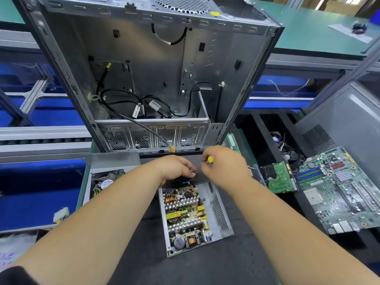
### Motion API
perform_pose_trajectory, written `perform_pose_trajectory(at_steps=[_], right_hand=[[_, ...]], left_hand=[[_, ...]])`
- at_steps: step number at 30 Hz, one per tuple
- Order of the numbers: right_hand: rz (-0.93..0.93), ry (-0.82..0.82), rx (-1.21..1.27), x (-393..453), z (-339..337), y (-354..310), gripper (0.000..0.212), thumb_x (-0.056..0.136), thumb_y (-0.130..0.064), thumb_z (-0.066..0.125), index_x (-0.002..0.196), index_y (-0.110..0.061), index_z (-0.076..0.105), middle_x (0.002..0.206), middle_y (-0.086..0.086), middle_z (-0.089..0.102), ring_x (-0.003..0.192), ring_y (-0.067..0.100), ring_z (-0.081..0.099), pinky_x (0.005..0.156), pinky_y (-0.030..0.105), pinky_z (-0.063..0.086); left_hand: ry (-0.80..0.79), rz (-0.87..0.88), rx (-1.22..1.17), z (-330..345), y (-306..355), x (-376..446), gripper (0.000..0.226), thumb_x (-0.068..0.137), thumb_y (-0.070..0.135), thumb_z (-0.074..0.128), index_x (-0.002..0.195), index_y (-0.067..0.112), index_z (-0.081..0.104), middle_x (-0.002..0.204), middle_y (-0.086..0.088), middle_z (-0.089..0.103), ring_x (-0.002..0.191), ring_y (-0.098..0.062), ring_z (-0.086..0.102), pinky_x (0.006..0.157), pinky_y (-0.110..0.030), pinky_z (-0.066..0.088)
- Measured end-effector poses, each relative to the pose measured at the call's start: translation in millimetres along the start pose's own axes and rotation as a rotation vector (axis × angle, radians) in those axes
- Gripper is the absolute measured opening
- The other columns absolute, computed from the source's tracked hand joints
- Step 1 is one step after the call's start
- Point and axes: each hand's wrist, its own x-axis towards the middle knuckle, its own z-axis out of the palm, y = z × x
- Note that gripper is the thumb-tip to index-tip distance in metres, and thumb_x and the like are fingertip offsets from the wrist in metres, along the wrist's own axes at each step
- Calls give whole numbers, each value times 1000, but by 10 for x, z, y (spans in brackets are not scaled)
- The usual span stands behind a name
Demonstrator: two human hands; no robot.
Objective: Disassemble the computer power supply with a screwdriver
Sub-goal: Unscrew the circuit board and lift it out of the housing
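Left hand (174,169) rests at the far end of the power supply (193,219), its fingers curled around the dark cables there, and something small and shiny shows at the fingertips; I cannot tell if it is a screw. To the left of this hand lies the removed cover with the fan (107,182). Just below both hands the power supply sits open on the dark surface (205,268), with the circuit board showing inside the metal tray. Right hand (222,167) is closed around the screwdriver (210,159); only the yellow handle end is visible, the tip is hidden. To the right of this hand lie a green card (280,177) and a motherboard (341,190). Behind both hands stands the empty computer case (156,64).

I judge the step is to free the board at this far end. To do it well, the left hand should keep the cables aside, and the tip must sit straight in the screw before turning, with firm pressure down.
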Motion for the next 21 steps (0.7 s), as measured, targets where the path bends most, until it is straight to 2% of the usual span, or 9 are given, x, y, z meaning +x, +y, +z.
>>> perform_pose_trajectory(at_steps=[2, 6, 8, 10, 13, 15, 17, 19, 21], right_hand=[[174, 7, 55, 19, -94, 204, 5, 78, -29, 64, 78, -33, 62, 84, -9, 64, 77, 16, 56, 65, 28, 47], [427, -162, 49, -82, -122, 683, 12, 79, -24, 63, 69, -29, 58, 78, -7, 64, 77, 19, 61, 67, 29, 51], [474, -240, 53, -168, -45, 814, 13, 79, -22, 64, 68, -28, 60, 76, -8, 65, 77, 19, 62, 66, 28, 51], [493, -288, 74, -227, 48, 893, 14, 78, -22, 65, 67, -27, 60, 74, -9, 65, 77, 19, 63, 64, 27, 50], [522, -293, 100, -257, 141, 974, 14, 79, -24, 67, 67, -26, 60, 70, -10, 63, 76, 20, 63, 65, 27, 47], [531, -279, 136, -260, 181, 1019, 18, 80, -27, 72, 66, -26, 61, 68, -10, 63, 74, 17, 61, 76, 27, 45], [511, -283, 156, -255, 200, 1042, 20, 81, -34, 75, 67, -27, 64, 68, -10, 64, 71, 14, 58, 85, 28, 45], [492, -300, 177, -255, 176, 1042, 22, 83, -42, 73, 68, -29, 65, 69, -8, 63, 77, 16, 57, 66, 24, 44], [476, -308, 208, -260, 124, 1038, 23, 86, -43, 70, 68, -29, 64, 69, -8, 60, 81, 20, 55, 55, 24, 34]], left_hand=[[-10, 43, 196, 20, 35, 7, 24, 92, 25, 67, 116, 27, 70, 101, 14, 59, 97, -8, 52, 85, -24, 36], [18, 95, 450, 158, 133, 42, 22, 95, 34, 62, 117, 33, 67, 109, 12, 56, 99, -11, 53, 84, -24, 41], [42, 96, 481, 244, 164, 70, 18, 94, 34, 62, 112, 33, 66, 113, 9, 60, 97, -13, 57, 83, -27, 48], [63, 89, 498, 307, 184, 90, 18, 93, 34, 64, 111, 32, 66, 117, 5, 63, 94, -15, 58, 77, -27, 48], [87, 76, 520, 343, 185, 88, 31, 92, 35, 65, 122, 29, 61, 126, 0, 56, 104, -18, 57, 86, -29, 48], [108, 75, 510, 336, 168, 47, 37, 92, 37, 64, 128, 29, 58, 131, -1, 51, 108, -19, 57, 90, -29, 47], [162, 74, 481, 311, 144, -25, 37, 94, 37, 61, 131, 31, 55, 132, 1, 46, 104, -16, 58, 86, -28, 47], [249, 89, 447, 277, 113, -123, 34, 96, 35, 58, 130, 35, 55, 132, 4, 45, 102, -15, 59, 85, -29, 49], [342, 133, 403, 248, 75, -238, 28, 97, 31, 57, 125, 36, 57, 130, 6, 48, 109, -13, 56, 95, -31, 47]])
